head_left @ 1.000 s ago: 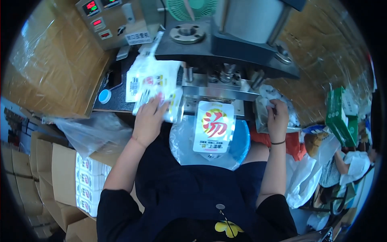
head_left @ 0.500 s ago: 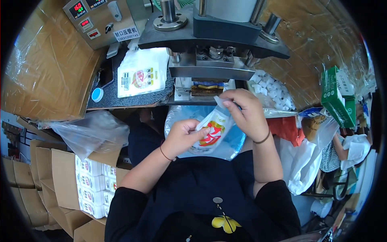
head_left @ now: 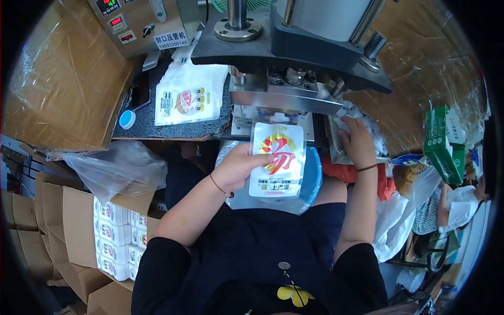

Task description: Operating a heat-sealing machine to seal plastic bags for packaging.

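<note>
Presently: left hand [head_left: 239, 167], grip closed on the white printed pouch [head_left: 276, 160], its top end held up under the sealing press [head_left: 294, 79]; right hand [head_left: 358, 140] rests in a tray of small white pieces [head_left: 362, 116], grip unclear; spare pouches [head_left: 185, 94] stacked alongside

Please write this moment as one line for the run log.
left hand: holds printed pouch under sealing press | right hand: in tray of white caps | pouch stack: on grey mat
</note>
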The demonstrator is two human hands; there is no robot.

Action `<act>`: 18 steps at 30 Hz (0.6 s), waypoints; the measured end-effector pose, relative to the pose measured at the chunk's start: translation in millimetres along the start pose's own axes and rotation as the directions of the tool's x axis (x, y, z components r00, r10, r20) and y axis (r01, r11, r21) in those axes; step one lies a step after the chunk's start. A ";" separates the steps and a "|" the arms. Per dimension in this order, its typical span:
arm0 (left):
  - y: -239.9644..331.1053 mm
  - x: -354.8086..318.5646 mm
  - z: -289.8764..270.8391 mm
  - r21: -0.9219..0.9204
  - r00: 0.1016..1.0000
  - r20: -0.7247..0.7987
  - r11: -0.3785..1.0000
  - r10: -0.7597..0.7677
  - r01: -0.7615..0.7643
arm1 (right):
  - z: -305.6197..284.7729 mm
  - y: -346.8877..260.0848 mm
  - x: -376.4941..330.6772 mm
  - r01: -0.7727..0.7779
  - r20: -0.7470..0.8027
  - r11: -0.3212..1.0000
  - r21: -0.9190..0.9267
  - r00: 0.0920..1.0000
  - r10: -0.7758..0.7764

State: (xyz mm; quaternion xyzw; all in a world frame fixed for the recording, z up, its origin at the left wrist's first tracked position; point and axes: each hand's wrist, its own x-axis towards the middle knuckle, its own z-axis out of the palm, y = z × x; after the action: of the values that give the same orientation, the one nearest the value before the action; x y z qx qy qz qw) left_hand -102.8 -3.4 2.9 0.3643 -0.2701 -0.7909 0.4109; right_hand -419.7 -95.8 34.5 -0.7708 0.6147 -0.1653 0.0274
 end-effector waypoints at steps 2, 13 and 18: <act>4.5 5.9 -2.7 0.014 0.999 -0.034 1.000 -0.023 0.023 | 11.1 3.7 -2.1 0.058 -0.089 0.997 0.045 0.995 -0.054; 10.5 -52.8 24.3 0.993 0.663 0.115 -0.098 0.740 -0.062 | 44.5 33.1 -6.4 0.144 -0.316 0.990 -0.001 0.939 -0.137; -36.8 -120.6 114.4 0.710 0.587 0.690 -0.552 0.423 -0.437 | 31.0 -2.7 -33.6 0.302 -0.643 0.953 -0.006 0.729 -0.235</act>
State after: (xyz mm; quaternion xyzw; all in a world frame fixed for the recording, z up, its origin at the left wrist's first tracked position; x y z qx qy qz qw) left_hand -163.0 132.4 86.3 0.3559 -0.8923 0.0144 0.2775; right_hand -414.7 -67.9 -1.5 -0.7473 0.4602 -0.4489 -0.1684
